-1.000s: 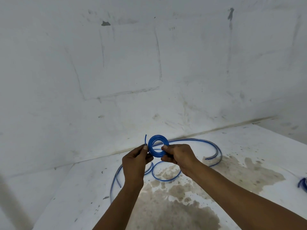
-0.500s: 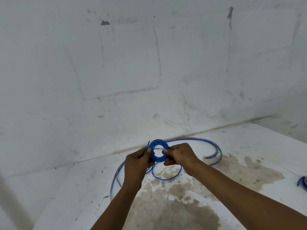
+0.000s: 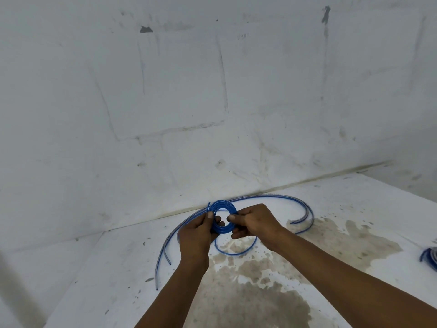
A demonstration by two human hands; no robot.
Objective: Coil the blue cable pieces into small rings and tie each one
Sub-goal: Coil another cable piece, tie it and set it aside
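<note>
A small blue cable ring point(image 3: 221, 205) of several turns is held up above the white floor between both hands. My left hand point(image 3: 195, 235) pinches its left side, and a short free cable end sticks up beside the thumb. My right hand point(image 3: 255, 221) grips the ring's right side with curled fingers. Loose blue cable pieces point(image 3: 279, 199) lie in long curves on the floor behind and under the hands, with another loop point(image 3: 236, 252) just below them.
The white floor point(image 3: 354, 209) meets stained white walls point(image 3: 212, 102) close behind the cables. A large brown stain point(image 3: 260, 292) spreads under my forearms. At the right edge lies a coiled blue bundle point(image 3: 429, 256), partly cut off.
The ring has turned slightly and sunk a little between my hands. The free end beside my left thumb now lies closer against the ring.
</note>
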